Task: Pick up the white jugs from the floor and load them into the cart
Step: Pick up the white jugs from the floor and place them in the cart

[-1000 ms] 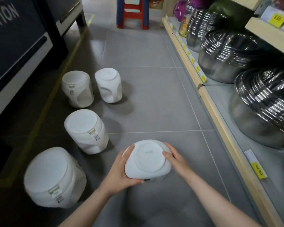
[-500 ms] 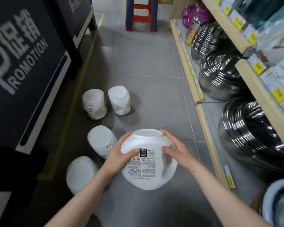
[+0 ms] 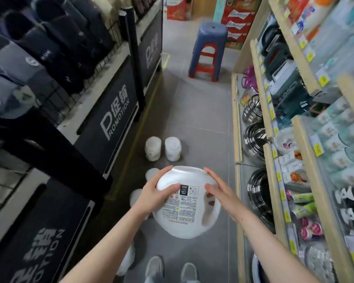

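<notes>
Head-camera view showed a person standing in a shop aisle, holding a large white plastic jug with a moulded handle and a printed label (image 3: 187, 203) up off the grey tiled floor (image 3: 202, 111), in front of the body. The left hand (image 3: 154, 196) pressed against the jug's left side, fingers curled over its upper edge and the thumb lying across the label. The right hand (image 3: 223, 196) pressed flat against the right side near the handle, fingers spread and straight. The jug was tilted, its flat base turned away from the camera.

Farther along the aisle two more white jugs stood side by side on the floor, the left one (image 3: 152, 148) just beside the right one (image 3: 172, 149). Others showed only partly behind the held jug and the left forearm. A blue and red plastic stool (image 3: 207, 51) stood well beyond them. Dark promotion display bins (image 3: 114, 113) lined the left, wooden shelving with goods (image 3: 272, 139) the right. Two grey shoes (image 3: 170, 268) appeared at the bottom edge.
</notes>
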Action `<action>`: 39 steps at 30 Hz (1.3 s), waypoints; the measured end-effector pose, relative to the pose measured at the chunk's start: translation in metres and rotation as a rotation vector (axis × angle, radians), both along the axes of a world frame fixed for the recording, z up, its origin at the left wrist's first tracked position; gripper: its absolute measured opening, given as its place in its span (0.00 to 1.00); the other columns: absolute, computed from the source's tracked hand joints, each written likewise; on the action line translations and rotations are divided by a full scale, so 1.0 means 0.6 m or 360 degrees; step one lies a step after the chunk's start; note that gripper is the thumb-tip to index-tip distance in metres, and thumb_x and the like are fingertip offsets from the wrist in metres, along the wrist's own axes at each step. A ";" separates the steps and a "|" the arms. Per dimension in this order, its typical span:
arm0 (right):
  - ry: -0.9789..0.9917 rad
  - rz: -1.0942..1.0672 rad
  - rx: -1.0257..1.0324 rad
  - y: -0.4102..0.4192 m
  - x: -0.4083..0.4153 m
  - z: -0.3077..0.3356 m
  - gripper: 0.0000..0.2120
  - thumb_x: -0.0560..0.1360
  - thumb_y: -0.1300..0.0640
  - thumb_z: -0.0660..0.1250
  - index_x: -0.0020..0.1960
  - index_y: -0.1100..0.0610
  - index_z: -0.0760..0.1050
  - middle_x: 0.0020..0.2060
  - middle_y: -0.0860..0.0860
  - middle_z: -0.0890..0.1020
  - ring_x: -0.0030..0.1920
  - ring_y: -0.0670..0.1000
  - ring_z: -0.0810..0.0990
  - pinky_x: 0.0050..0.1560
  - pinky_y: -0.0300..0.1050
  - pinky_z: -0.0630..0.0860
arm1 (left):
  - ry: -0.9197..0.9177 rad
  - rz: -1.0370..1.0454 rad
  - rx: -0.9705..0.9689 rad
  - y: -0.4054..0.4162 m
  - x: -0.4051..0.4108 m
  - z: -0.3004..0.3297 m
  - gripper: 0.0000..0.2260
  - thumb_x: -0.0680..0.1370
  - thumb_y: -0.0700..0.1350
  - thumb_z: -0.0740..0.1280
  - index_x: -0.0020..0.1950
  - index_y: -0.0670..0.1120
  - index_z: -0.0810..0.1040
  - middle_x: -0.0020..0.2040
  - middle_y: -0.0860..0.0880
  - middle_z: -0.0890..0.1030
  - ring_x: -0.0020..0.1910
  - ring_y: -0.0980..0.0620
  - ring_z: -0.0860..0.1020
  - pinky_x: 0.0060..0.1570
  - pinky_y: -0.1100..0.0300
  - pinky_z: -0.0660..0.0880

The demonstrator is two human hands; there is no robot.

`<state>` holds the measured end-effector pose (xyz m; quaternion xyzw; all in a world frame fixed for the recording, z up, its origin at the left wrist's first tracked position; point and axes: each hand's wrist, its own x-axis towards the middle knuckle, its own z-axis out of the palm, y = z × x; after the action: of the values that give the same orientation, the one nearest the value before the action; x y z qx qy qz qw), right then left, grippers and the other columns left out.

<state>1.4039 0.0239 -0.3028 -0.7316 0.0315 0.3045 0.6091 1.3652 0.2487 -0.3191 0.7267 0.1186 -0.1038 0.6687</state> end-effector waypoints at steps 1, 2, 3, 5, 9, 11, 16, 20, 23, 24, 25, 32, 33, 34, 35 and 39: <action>0.0008 0.0026 -0.0006 0.006 -0.016 0.024 0.25 0.67 0.43 0.67 0.61 0.32 0.66 0.61 0.49 0.76 0.55 0.53 0.78 0.52 0.45 0.76 | -0.0009 0.0021 -0.0008 0.004 -0.022 0.026 0.30 0.61 0.61 0.73 0.62 0.61 0.74 0.59 0.53 0.80 0.55 0.57 0.79 0.56 0.57 0.77; 0.0017 0.0067 -0.0016 0.012 -0.034 0.042 0.25 0.66 0.42 0.66 0.61 0.31 0.66 0.61 0.49 0.76 0.57 0.54 0.77 0.52 0.44 0.76 | -0.0019 0.0044 -0.0007 0.008 -0.048 0.046 0.31 0.61 0.61 0.73 0.63 0.59 0.74 0.59 0.52 0.80 0.55 0.56 0.79 0.56 0.57 0.77; 0.0023 0.0112 -0.0028 0.018 -0.050 0.057 0.25 0.66 0.42 0.66 0.61 0.31 0.65 0.61 0.49 0.76 0.57 0.54 0.77 0.51 0.44 0.76 | -0.0027 0.0079 0.0011 0.012 -0.074 0.061 0.31 0.61 0.60 0.74 0.64 0.58 0.74 0.60 0.51 0.79 0.56 0.55 0.79 0.58 0.55 0.77; 0.0019 0.0217 -0.0026 0.031 -0.079 0.076 0.26 0.64 0.39 0.67 0.61 0.31 0.66 0.61 0.49 0.76 0.57 0.53 0.77 0.51 0.43 0.76 | -0.0042 0.0190 0.0044 0.021 -0.126 0.074 0.32 0.60 0.61 0.75 0.63 0.59 0.74 0.61 0.51 0.79 0.58 0.54 0.78 0.61 0.50 0.75; -0.0007 0.0506 -0.0001 0.060 -0.140 0.082 0.29 0.59 0.36 0.68 0.60 0.30 0.67 0.57 0.50 0.77 0.51 0.50 0.77 0.51 0.45 0.76 | -0.0067 0.0468 0.0054 0.026 -0.248 0.080 0.31 0.60 0.61 0.75 0.61 0.60 0.75 0.60 0.51 0.79 0.58 0.53 0.78 0.62 0.49 0.74; -0.0033 0.0653 -0.0005 0.072 -0.169 0.076 0.29 0.59 0.37 0.68 0.60 0.30 0.67 0.55 0.52 0.78 0.51 0.50 0.77 0.53 0.49 0.78 | -0.0044 0.0600 0.0079 0.025 -0.311 0.078 0.31 0.59 0.63 0.76 0.61 0.64 0.75 0.61 0.51 0.78 0.59 0.51 0.78 0.62 0.47 0.74; -0.0034 0.1031 0.0059 0.113 -0.276 0.094 0.26 0.63 0.40 0.68 0.59 0.30 0.67 0.58 0.39 0.75 0.59 0.44 0.75 0.64 0.50 0.72 | -0.0026 0.0969 0.0169 0.016 -0.482 0.100 0.31 0.59 0.62 0.75 0.61 0.63 0.75 0.61 0.55 0.78 0.60 0.55 0.76 0.64 0.50 0.73; -0.0060 0.1367 0.0100 0.159 -0.376 0.126 0.34 0.60 0.38 0.66 0.66 0.37 0.65 0.61 0.35 0.71 0.61 0.40 0.72 0.65 0.46 0.70 | -0.0002 0.1232 0.0236 0.016 -0.623 0.118 0.31 0.58 0.65 0.74 0.60 0.67 0.74 0.64 0.58 0.75 0.63 0.58 0.73 0.66 0.52 0.70; -0.0125 0.1554 0.0142 0.198 -0.456 0.150 0.33 0.65 0.44 0.65 0.69 0.45 0.63 0.59 0.36 0.70 0.55 0.33 0.71 0.52 0.25 0.70 | -0.0043 0.1401 0.0244 0.014 -0.725 0.128 0.29 0.59 0.65 0.75 0.58 0.69 0.74 0.64 0.58 0.75 0.64 0.58 0.73 0.67 0.51 0.70; -0.0157 0.1612 0.0136 0.210 -0.482 0.156 0.32 0.66 0.46 0.63 0.69 0.48 0.63 0.59 0.38 0.71 0.53 0.33 0.71 0.47 0.21 0.69 | -0.0053 0.1456 0.0257 0.012 -0.758 0.132 0.29 0.59 0.64 0.75 0.58 0.68 0.73 0.64 0.58 0.75 0.64 0.58 0.73 0.67 0.51 0.69; -0.0185 0.1673 0.0134 0.222 -0.510 0.159 0.32 0.66 0.46 0.63 0.69 0.50 0.63 0.59 0.41 0.71 0.54 0.34 0.72 0.45 0.20 0.69 | -0.0055 0.1510 0.0270 0.010 -0.792 0.135 0.29 0.59 0.64 0.74 0.59 0.68 0.73 0.64 0.57 0.75 0.64 0.57 0.73 0.67 0.52 0.69; -0.0138 0.1914 0.0173 0.281 -0.748 0.157 0.24 0.72 0.45 0.67 0.66 0.43 0.67 0.63 0.43 0.73 0.60 0.38 0.72 0.55 0.29 0.71 | -0.0046 0.1806 0.0284 -0.004 -1.057 0.146 0.31 0.59 0.63 0.74 0.61 0.65 0.72 0.63 0.57 0.75 0.62 0.58 0.74 0.57 0.65 0.73; -0.0143 0.1949 0.0170 0.285 -0.788 0.157 0.26 0.68 0.42 0.68 0.65 0.41 0.67 0.63 0.42 0.73 0.61 0.39 0.72 0.59 0.34 0.71 | -0.0054 0.1832 0.0295 -0.004 -1.099 0.147 0.31 0.59 0.63 0.74 0.61 0.65 0.72 0.63 0.58 0.76 0.62 0.58 0.74 0.57 0.66 0.73; -0.0140 0.1977 0.0170 0.290 -0.829 0.159 0.30 0.65 0.38 0.68 0.65 0.40 0.67 0.63 0.42 0.73 0.62 0.41 0.72 0.63 0.39 0.70 | -0.0056 0.1855 0.0306 -0.004 -1.143 0.148 0.31 0.59 0.63 0.74 0.62 0.64 0.73 0.63 0.57 0.75 0.62 0.58 0.74 0.58 0.64 0.73; -0.0142 0.2009 0.0179 0.295 -0.869 0.159 0.32 0.63 0.37 0.67 0.65 0.40 0.66 0.63 0.42 0.73 0.62 0.42 0.71 0.64 0.43 0.69 | -0.0051 0.1877 0.0323 -0.004 -1.185 0.148 0.32 0.60 0.63 0.74 0.63 0.64 0.73 0.64 0.57 0.75 0.63 0.57 0.73 0.61 0.59 0.73; -0.0160 0.2114 0.0228 0.308 -1.013 0.166 0.30 0.63 0.37 0.67 0.64 0.39 0.66 0.62 0.42 0.74 0.61 0.41 0.71 0.60 0.41 0.69 | -0.0027 0.1983 0.0372 -0.013 -1.333 0.158 0.33 0.59 0.63 0.74 0.63 0.63 0.73 0.65 0.57 0.75 0.64 0.57 0.72 0.63 0.59 0.70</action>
<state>0.7960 0.2086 -0.2031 -0.5666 -0.4744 0.5817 0.3400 0.5656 0.2406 -0.2245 0.5903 0.5246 0.3245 0.5206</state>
